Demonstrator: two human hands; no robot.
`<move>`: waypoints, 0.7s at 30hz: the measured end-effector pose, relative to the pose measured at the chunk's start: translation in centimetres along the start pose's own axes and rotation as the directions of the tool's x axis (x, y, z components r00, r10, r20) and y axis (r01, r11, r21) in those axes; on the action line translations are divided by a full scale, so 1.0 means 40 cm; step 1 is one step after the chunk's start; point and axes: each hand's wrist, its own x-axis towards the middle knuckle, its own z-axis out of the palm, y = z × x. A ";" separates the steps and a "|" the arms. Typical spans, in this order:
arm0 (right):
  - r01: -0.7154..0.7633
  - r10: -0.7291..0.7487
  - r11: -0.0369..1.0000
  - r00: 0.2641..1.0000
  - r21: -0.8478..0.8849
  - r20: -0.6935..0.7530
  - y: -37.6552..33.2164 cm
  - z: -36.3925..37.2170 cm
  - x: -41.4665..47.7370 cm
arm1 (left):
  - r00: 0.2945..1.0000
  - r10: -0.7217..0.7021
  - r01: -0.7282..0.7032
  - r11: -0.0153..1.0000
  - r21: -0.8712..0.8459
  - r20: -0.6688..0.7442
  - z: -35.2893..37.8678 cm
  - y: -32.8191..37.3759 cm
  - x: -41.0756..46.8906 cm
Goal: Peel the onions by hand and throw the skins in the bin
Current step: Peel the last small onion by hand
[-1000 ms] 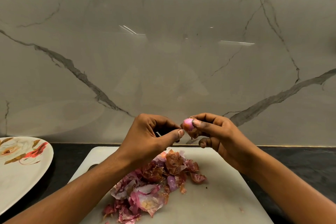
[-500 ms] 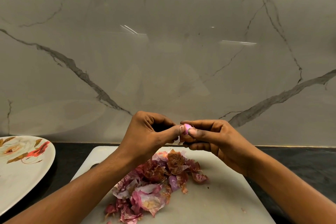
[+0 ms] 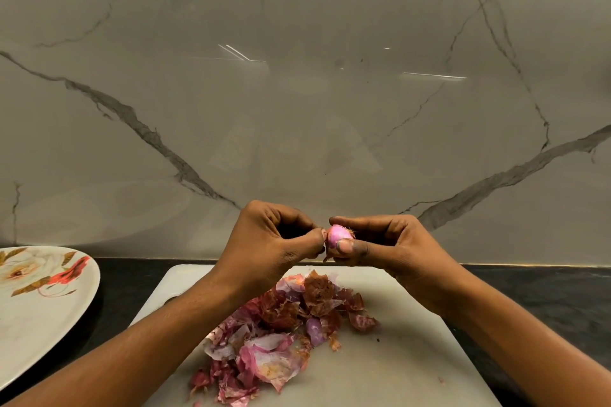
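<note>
Centre frame, above the board [image 3: 413,357]: the right hand [image 3: 390,248] grasps a small onion [image 3: 339,235], mostly bare. The left hand [image 3: 274,241] fingers pinch its left end. Peeling appears nearly complete. The skins [image 3: 281,334] lie piled lower centre, not yet binned; no bin is visible.

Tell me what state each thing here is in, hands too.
board: flat on the counter, skins on it.
skins: loose, piled on the board, not binned.
onion: mostly peeled, pink, held above the board.
plate: on the counter, left of the board, partly out of frame.
left hand: curled, pinching the onion's end.
right hand: gripping the onion between thumb and fingers.
</note>
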 end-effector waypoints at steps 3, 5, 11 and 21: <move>0.009 -0.009 1.000 1.000 0.003 -0.020 -0.001 -0.002 0.000 | 1.000 0.001 -0.002 1.000 -0.024 -0.016 0.006 0.003 -0.001; 0.019 -0.019 1.000 0.999 -0.007 -0.027 -0.002 -0.001 0.000 | 1.000 0.018 -0.018 1.000 -0.025 -0.009 0.005 0.007 -0.002; 0.041 -0.043 0.997 0.998 -0.071 -0.035 0.004 0.003 0.000 | 0.994 0.109 -0.109 0.992 0.070 0.004 0.005 0.008 -0.011; 0.072 -0.080 0.982 0.996 -0.175 -0.038 0.011 0.015 -0.002 | 0.989 0.149 -0.151 0.973 0.174 0.021 0.004 0.011 -0.014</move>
